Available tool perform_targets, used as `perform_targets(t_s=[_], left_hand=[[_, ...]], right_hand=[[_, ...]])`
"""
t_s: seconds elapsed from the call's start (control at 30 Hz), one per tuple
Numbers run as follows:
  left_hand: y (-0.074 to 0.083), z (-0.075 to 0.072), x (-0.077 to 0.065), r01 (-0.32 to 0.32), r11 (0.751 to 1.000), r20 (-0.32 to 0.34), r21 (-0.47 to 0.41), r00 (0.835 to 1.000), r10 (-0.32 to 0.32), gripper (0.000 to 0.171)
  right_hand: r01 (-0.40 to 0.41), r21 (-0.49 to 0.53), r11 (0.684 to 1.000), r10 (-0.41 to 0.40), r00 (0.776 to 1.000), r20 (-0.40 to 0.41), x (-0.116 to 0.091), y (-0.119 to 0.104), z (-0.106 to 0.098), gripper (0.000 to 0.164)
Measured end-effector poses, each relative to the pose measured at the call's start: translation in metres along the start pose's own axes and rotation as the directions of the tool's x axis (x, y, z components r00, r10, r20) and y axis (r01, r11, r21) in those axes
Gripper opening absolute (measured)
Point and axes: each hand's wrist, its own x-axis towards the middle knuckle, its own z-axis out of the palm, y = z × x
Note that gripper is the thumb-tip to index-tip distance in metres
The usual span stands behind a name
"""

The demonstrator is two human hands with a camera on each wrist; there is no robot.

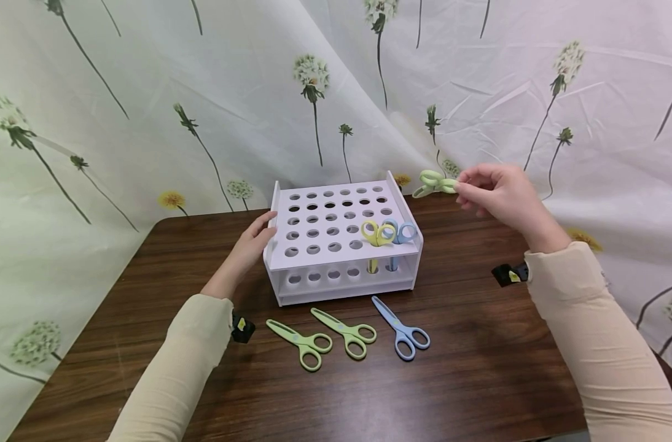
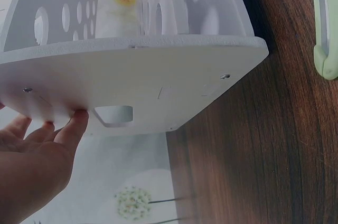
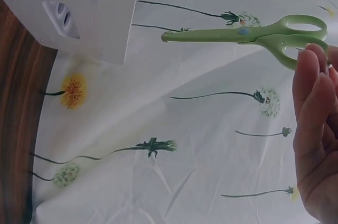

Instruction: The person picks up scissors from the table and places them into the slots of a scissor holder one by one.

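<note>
Jutting from R hand (image 1: 502, 193): grn scissors (image 3: 222, 35)

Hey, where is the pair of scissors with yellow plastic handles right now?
In the head view, the yellow-handled scissors stand right of centre in the white holed rack, in its front row, immediately left of the upright blue-handled scissors.

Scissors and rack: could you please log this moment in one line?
Right hand: holding green scissors aloft | Left hand: touching white rack | Rack: yellow scissors, blue scissors | Table: two green pairs, one blue pair
</note>
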Motion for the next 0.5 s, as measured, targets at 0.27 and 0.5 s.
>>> perform_targets(t_s=[0.27,0.5], left_hand=[[-0.001,0.0,0.001,0.011,1.0,-0.003,-0.005,1.0,-0.011,0.051],[0.011,0.001,-0.006,0.03,0.999,0.002,-0.024,1.0,-0.03,0.051]], right_hand=[[0.018,0.026,0.999,-0.018,1.0,-0.01,0.005,-0.007,0.003,0.015],[0.049,0.058,0.997,-0.048,0.999,-0.009,0.009,-0.012,0.006,0.015]])
